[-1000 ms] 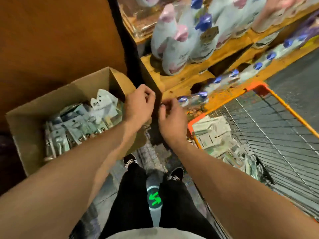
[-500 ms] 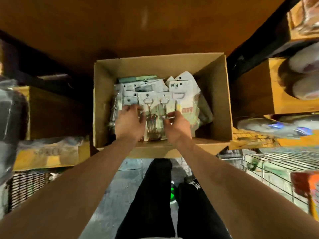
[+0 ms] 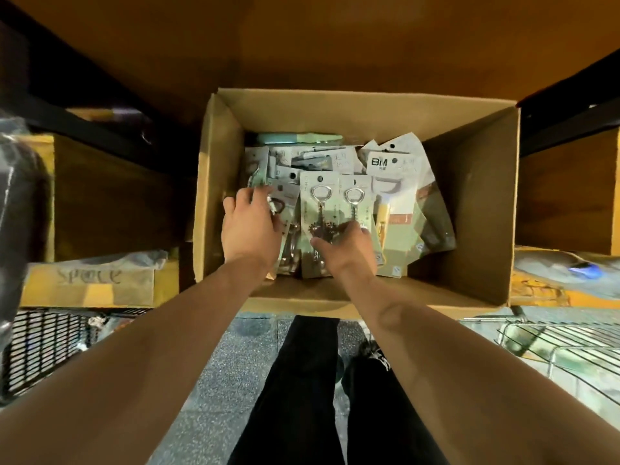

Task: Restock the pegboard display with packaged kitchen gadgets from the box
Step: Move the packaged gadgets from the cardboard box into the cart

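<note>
An open cardboard box [image 3: 469, 203] stands in front of me with several carded gadget packets inside. Two corkscrew packets [image 3: 320, 209] [image 3: 355, 199] lie side by side on top, and a white packet marked BM [image 3: 392, 182] lies to their right. My left hand [image 3: 250, 226] reaches into the box's left side, its fingers spread and resting on the packets there. My right hand [image 3: 345, 245] is on the corkscrew packets, thumb across the middle one and fingers curled at its right edge, pinching it.
A brown board rises behind the box. A yellow carton [image 3: 90, 283] and a black wire basket [image 3: 43, 344] sit at the left. A wire cart [image 3: 563, 350] is at the lower right, and a wooden shelf with a blue-capped bottle [image 3: 577, 266] is above it. My legs stand on grey floor.
My view swung left from the cart and bottle shelf onto the box. Both hands left the box's edge and went down onto the packets inside.
</note>
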`<state>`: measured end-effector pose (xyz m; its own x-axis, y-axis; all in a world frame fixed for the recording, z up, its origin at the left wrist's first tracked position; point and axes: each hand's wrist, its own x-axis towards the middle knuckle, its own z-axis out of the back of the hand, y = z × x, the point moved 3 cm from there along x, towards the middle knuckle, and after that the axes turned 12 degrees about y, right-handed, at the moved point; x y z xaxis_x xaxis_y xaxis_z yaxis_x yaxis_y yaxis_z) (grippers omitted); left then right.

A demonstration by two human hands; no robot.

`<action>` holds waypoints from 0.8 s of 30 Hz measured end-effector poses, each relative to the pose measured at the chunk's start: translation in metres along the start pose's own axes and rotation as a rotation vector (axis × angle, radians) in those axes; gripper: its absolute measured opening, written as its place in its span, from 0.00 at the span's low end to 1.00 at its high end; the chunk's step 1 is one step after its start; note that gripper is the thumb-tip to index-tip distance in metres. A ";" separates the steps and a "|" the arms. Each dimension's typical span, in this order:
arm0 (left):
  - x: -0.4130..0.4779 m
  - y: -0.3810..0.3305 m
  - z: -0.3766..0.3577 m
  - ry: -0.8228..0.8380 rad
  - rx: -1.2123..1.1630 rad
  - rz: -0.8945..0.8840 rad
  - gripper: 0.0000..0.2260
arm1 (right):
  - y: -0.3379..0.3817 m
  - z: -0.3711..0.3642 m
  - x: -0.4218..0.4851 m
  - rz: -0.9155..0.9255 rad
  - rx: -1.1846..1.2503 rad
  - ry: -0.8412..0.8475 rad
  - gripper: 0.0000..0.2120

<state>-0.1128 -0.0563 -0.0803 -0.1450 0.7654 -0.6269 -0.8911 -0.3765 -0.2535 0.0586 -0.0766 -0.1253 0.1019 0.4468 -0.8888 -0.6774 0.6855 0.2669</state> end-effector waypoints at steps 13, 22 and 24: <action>0.001 0.001 -0.003 -0.034 0.030 -0.115 0.18 | -0.011 0.000 0.006 0.008 -0.011 -0.008 0.29; 0.006 -0.006 -0.012 0.061 0.278 -0.123 0.28 | -0.002 0.016 0.012 -0.071 -0.122 -0.146 0.53; 0.008 -0.008 -0.014 0.077 0.339 -0.145 0.26 | -0.002 0.018 0.015 -0.051 -0.062 -0.102 0.52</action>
<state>-0.1009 -0.0538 -0.0935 0.0141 0.7516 -0.6595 -0.9936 -0.0634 -0.0935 0.0741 -0.0612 -0.1321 0.2090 0.4707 -0.8572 -0.7132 0.6731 0.1957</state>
